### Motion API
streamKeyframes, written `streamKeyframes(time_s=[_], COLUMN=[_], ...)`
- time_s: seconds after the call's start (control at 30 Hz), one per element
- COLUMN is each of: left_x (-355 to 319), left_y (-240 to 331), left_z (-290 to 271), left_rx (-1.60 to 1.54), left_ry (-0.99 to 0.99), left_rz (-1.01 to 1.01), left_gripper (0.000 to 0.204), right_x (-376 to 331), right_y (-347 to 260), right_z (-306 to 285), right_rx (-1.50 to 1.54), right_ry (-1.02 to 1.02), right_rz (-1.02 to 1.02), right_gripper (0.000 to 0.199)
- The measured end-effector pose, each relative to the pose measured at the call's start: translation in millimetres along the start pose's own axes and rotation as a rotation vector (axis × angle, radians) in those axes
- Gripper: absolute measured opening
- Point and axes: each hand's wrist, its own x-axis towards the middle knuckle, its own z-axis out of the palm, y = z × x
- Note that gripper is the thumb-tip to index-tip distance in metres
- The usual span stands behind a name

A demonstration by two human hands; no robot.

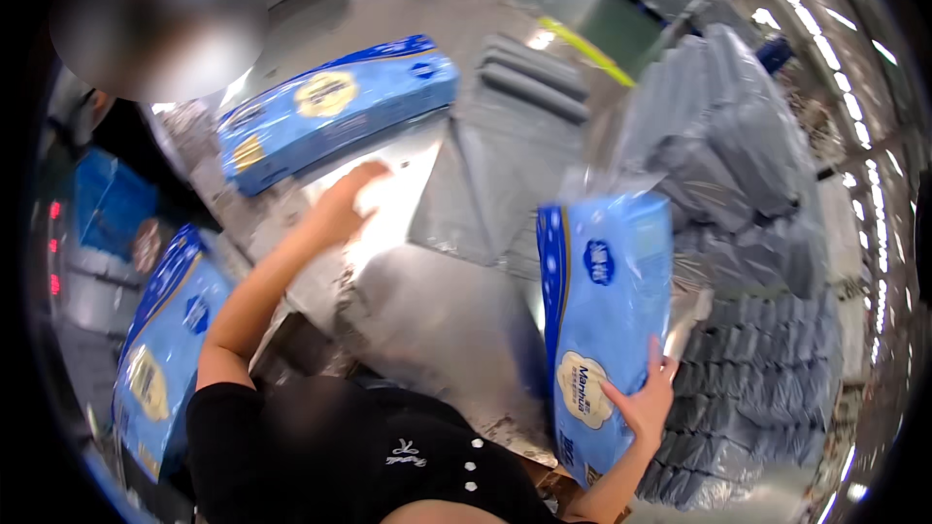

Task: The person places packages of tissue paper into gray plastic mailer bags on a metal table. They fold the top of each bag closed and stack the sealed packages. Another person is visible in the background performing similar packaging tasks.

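On the right, a long blue plastic-wrapped pack with a cream scalloped label stands at the table's near edge. My right hand grips its right side, thumb across the front face and fingers along the edge. My left hand is over the shiny metal table, its fingers blurred and partly lost in glare. Just beyond that hand lies a second blue pack on its side. Grey plastic bags lie flat between the two packs, with rolled or folded grey ones at their far end.
Another blue pack is at the lower left beside my left arm. Grey bags are heaped at the right, above stacked rows of grey bundles. A yellow strip runs along the far side. Someone's blurred head is at the upper left.
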Motion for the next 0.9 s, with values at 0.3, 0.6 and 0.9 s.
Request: streamKeyframes(time_s=[0.3, 0.6, 0.9], left_x=[-289.8, -170.2, 65.0], left_y=[-139.7, 13.4, -114.5], left_z=[-146.4, -138.5, -284.5], left_rx=[0.841, 0.500, 0.474], left_ry=[0.303, 0.757, 1.499], left_rz=[-1.028, -0.721, -0.344], left_gripper=[0.041, 0.037, 0.056], right_x=[25.6, 35.9, 24.8], right_y=[18.4, 23.8, 25.6], right_z=[108.9, 103.1, 97.0], right_rx=[-0.076, -0.103, -0.094], right_ry=[0.027, 0.098, 0.109], right_rz=[0.238, 0.210, 0.253], right_gripper=[0.097, 0.096, 0.091])
